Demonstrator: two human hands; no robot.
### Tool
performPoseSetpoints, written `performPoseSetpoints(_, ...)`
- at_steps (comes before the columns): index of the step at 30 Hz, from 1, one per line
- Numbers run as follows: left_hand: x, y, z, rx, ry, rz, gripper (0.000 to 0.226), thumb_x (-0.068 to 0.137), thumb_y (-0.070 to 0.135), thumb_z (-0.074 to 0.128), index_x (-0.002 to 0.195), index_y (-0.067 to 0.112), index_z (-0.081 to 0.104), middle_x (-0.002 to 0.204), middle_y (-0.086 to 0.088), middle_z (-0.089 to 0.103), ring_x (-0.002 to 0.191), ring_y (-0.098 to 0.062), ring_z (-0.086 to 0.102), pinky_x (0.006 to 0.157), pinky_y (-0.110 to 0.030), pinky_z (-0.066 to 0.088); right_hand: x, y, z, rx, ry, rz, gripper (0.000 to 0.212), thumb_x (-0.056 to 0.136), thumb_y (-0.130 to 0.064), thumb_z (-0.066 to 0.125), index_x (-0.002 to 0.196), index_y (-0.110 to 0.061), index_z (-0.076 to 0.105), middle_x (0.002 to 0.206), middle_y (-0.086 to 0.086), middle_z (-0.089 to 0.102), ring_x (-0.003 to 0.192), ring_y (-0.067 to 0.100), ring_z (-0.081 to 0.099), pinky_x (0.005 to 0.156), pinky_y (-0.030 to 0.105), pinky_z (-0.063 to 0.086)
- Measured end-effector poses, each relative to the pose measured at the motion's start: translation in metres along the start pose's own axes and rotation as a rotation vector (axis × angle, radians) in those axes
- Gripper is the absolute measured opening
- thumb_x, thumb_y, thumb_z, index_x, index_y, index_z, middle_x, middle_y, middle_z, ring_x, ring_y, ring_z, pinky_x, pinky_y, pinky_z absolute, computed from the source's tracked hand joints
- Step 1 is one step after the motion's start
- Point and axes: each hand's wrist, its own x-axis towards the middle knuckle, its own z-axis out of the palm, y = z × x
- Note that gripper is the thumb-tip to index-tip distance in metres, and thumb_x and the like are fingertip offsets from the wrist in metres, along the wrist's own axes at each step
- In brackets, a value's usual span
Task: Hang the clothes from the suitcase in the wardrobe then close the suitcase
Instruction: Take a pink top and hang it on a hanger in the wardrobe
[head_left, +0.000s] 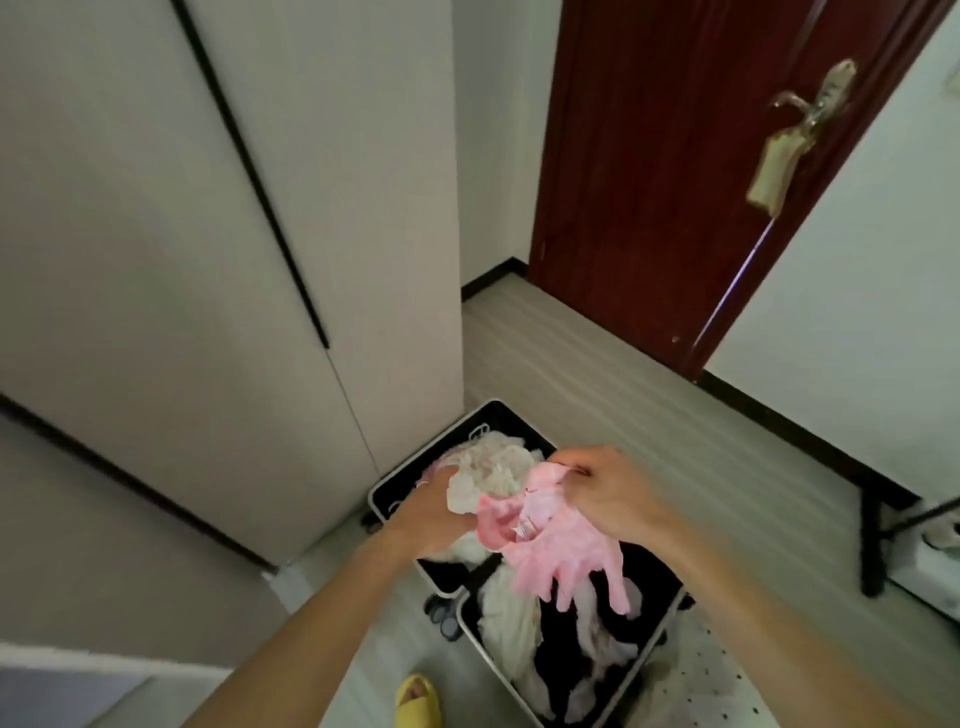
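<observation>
standing over the open suitcase (500, 411) on the floor here. biggest thing is the pale wardrobe (208, 234), left of the suitcase and right up against its far corner, doors shut. a dark red door (649, 182) sits well beyond the suitcase to the right. both black-lined halves of the suitcase have a heap of cream clothes (506, 618) in them. held up just above the suitcase is a pink garment (550, 545), hanging crumpled with its ends dangling over the near half. right hand (608, 493) is pinching its top edge, fingers curled tight. left hand (431, 514) is clenched on a bunch of the cream clothes over the far half, right beside the pink edge. one yellow slipper (418, 701) is just left of the suitcase's near end.
</observation>
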Motion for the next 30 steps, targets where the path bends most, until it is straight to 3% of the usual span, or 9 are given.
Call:
performPoseSetpoints(3, -0.056, -0.013, 0.001, -0.009, 0.063, 0.018, 0.102, 0.068, 0.037, 0.072, 0.153, 0.039, 0.017, 0.135, 0.007, 0.044, 0.126, -0.019, 0.049, 0.105, -0.03, 0.041, -0.024, -0.035, 0.012, 0.195, -0.072, -0.041, 0.025, 0.081, 0.006, 0.045, 0.081, 0.0, 0.07, 0.057, -0.008, 0.051, 0.051, 0.007, 0.041, 0.05, 0.026, 0.028)
performPoseSetpoints(5, -0.099, -0.039, -0.002, 0.004, 0.096, -0.036, 0.08, 0.07, 0.042, 0.068, 0.144, 0.038, 0.037, 0.125, 0.005, 0.056, 0.117, -0.02, 0.057, 0.097, -0.03, 0.046, -0.036, -0.063, 0.035, 0.265, -0.137, -0.071, 0.027, 0.08, 0.013, 0.045, 0.081, 0.003, 0.07, 0.054, -0.012, 0.053, 0.051, 0.001, 0.044, 0.05, 0.019, 0.029)
performPoseSetpoints(8, -0.155, -0.091, -0.008, 0.05, 0.177, -0.151, 0.032, 0.093, 0.044, 0.051, 0.107, 0.019, 0.065, 0.109, -0.005, 0.071, 0.103, -0.024, 0.067, 0.085, -0.03, 0.049, -0.046, -0.098, 0.081, 0.305, -0.231, -0.134, 0.029, 0.07, -0.004, 0.049, 0.089, 0.013, 0.064, 0.065, 0.016, 0.05, 0.065, 0.013, 0.045, 0.056, 0.025, 0.028)
performPoseSetpoints(10, -0.188, -0.122, -0.015, 0.05, 0.264, -0.188, 0.039, 0.105, 0.037, 0.036, 0.107, 0.014, 0.067, 0.107, -0.006, 0.071, 0.099, -0.022, 0.067, 0.085, -0.029, 0.048, -0.046, -0.113, 0.111, 0.281, -0.236, -0.142, 0.039, 0.06, -0.013, 0.046, 0.085, 0.014, 0.059, 0.067, 0.012, 0.046, 0.064, 0.016, 0.041, 0.054, 0.027, 0.027)
performPoseSetpoints(13, -0.246, -0.182, -0.038, -0.006, 0.373, -0.266, 0.039, 0.105, 0.029, 0.036, 0.104, 0.01, 0.07, 0.094, -0.007, 0.075, 0.084, -0.016, 0.068, 0.075, -0.026, 0.047, -0.047, -0.13, 0.164, 0.024, -0.211, -0.268, 0.026, 0.067, -0.018, 0.043, 0.074, 0.001, 0.059, 0.062, 0.0, 0.055, 0.061, 0.013, 0.049, 0.058, 0.031, 0.039)
performPoseSetpoints(17, -0.333, -0.267, -0.084, -0.086, 0.466, -0.39, 0.028, 0.099, 0.018, 0.045, 0.085, 0.015, 0.069, 0.064, 0.004, 0.07, 0.06, -0.006, 0.069, 0.063, -0.023, 0.05, -0.058, -0.147, 0.236, -0.54, -0.168, -0.367, 0.024, 0.085, -0.023, 0.049, 0.099, -0.026, 0.068, 0.098, -0.004, 0.071, 0.093, 0.022, 0.065, 0.072, 0.03, 0.047)
performPoseSetpoints(22, -0.414, -0.336, -0.143, -0.024, 0.552, -0.546, 0.032, 0.102, 0.031, 0.045, 0.083, 0.014, 0.066, 0.087, -0.009, 0.073, 0.082, -0.024, 0.07, 0.078, -0.032, 0.056, -0.084, -0.199, 0.33, -0.74, -0.214, -0.495, 0.023, 0.089, -0.025, 0.053, 0.109, -0.027, 0.065, 0.115, -0.003, 0.066, 0.107, 0.023, 0.063, 0.081, 0.032, 0.048)
performPoseSetpoints(26, -0.466, -0.375, -0.181, 0.005, 0.618, -0.586, 0.035, 0.1, 0.038, 0.04, 0.078, 0.019, 0.06, 0.092, -0.009, 0.072, 0.09, -0.028, 0.069, 0.083, -0.036, 0.056, -0.089, -0.255, 0.394, -0.489, -0.378, -0.339, 0.015, 0.083, -0.029, 0.067, 0.096, -0.026, 0.075, 0.091, -0.007, 0.073, 0.087, 0.02, 0.068, 0.066, 0.027, 0.045)
performPoseSetpoints(30, -0.512, -0.411, -0.211, 0.027, 0.655, -0.646, 0.034, 0.091, 0.042, 0.038, 0.067, 0.023, 0.054, 0.078, 0.001, 0.07, 0.083, -0.022, 0.068, 0.08, -0.033, 0.054, -0.1, -0.318, 0.436, 0.334, -0.611, 0.103, 0.009, 0.084, -0.001, 0.069, 0.09, -0.007, 0.072, 0.067, 0.005, 0.066, 0.056, 0.013, 0.058, 0.044, 0.019, 0.042)
